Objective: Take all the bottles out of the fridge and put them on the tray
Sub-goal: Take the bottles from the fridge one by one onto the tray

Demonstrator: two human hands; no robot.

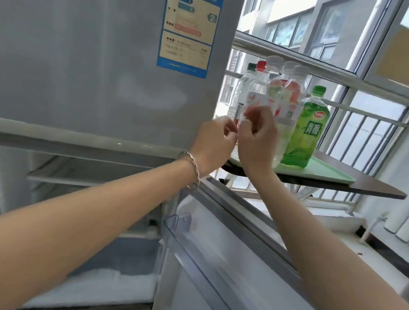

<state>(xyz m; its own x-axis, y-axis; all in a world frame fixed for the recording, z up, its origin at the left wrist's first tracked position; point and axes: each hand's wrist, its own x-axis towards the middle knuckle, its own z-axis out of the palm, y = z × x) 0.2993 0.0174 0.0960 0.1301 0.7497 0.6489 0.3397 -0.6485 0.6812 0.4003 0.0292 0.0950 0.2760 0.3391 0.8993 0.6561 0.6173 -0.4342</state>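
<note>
Just beyond the curled fingers [256, 116] of both hands, a tight cluster of bottles stands on the pale green tray [330, 172], which lies on a dark shelf board [378, 190] beside the window. The left hand [214, 143] and right hand [256, 141] are raised side by side, knuckles nearly touching, in front of the cluster. Both sets of fingers are loosely folded inward; whether either pinches anything cannot be told, and neither is wrapped around a bottle.

Nearest the right fingertips is a clear bottle with a red-and-white label [255, 95]; behind it stand two peach-label bottles [293, 98], with the green plum-drink bottle [307, 129] off to the right of the fingers.

The chief risk, as a judgement: the bottles are tall and packed together, so a knuckle brushing the nearest one could tip it into the others, and any that fall toward the tray's near rim could go off the board. The open fridge door [226, 263] below the forearms is another thing to catch on when the hands drop.

Free room lies to the right of the fingers, on the bare end of the tray past the green bottle. The fridge shelves [72, 180] in view below the left wrist show no bottles, so the task looks nearly or fully done.
</note>
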